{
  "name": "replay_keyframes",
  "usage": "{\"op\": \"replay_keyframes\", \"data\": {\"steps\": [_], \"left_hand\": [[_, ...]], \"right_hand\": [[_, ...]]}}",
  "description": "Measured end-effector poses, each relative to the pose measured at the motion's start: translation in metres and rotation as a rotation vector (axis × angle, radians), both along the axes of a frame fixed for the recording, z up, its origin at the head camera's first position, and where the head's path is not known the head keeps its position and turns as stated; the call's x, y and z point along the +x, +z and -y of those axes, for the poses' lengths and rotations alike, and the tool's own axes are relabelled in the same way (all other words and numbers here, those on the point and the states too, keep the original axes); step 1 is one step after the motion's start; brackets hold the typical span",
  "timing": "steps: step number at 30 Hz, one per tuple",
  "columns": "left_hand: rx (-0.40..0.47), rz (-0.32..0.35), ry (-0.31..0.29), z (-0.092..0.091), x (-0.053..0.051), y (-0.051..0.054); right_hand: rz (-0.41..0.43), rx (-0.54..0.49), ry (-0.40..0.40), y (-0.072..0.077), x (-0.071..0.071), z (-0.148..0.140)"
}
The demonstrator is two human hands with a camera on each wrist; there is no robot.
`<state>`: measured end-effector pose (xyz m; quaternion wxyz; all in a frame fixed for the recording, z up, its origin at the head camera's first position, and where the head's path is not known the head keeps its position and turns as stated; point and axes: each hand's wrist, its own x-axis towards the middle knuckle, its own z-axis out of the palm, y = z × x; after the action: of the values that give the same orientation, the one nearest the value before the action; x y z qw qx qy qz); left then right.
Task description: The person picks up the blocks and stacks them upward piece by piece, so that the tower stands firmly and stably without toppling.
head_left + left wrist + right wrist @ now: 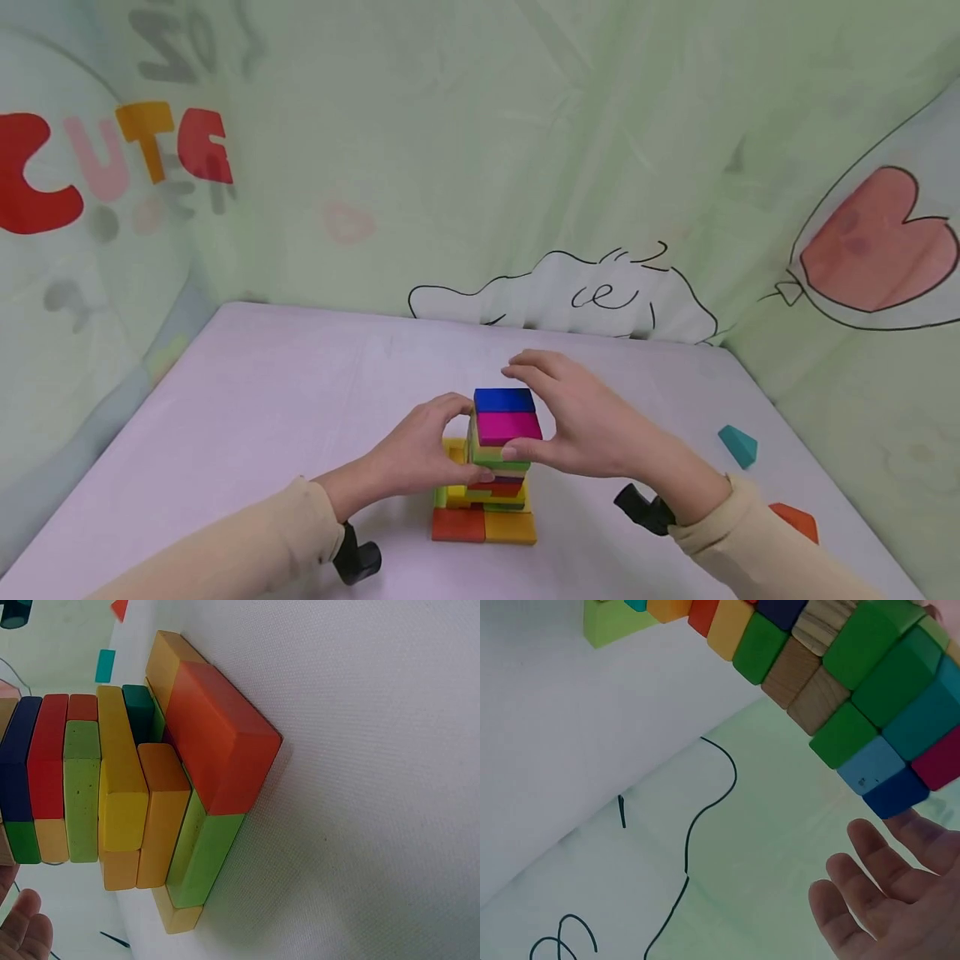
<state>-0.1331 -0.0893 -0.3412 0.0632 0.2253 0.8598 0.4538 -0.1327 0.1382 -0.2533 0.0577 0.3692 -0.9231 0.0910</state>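
Observation:
A tall tower of coloured wooden blocks (517, 489) stands mid-table, with a wider base of an orange-red block (457, 526) and a yellow-orange one. Topmost in the head view are a blue block (504, 400) and a magenta block (508, 427), side by side. My left hand (420, 450) holds the upper tower from the left, thumb across the front and index finger at the far corner. My right hand (585, 417) is at the top right, its thumb near the front face below the magenta block. Its other fingers are loosely bent above and behind the blue block (896, 797).
A teal block (738, 446) and an orange block (795, 522) lie on the pale table (300, 375) to the right. Black wrist-worn devices show below both wrists. Printed fabric walls (450, 167) stand behind the table and at its sides.

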Motion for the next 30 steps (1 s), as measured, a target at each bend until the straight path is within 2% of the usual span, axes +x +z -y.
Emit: {"op": "replay_keyframes", "data": {"steps": [7,30], "left_hand": [[-0.003,-0.014,-0.009,0.0002,-0.0002,-0.0010],[0.011,-0.024,-0.007,-0.0010,-0.0009,-0.0032]], "right_hand": [[0.032,-0.003,0.018,-0.0070,-0.0045,0.0009],[0.063,0.007,-0.009,-0.0081,-0.0043,0.0005]]}}
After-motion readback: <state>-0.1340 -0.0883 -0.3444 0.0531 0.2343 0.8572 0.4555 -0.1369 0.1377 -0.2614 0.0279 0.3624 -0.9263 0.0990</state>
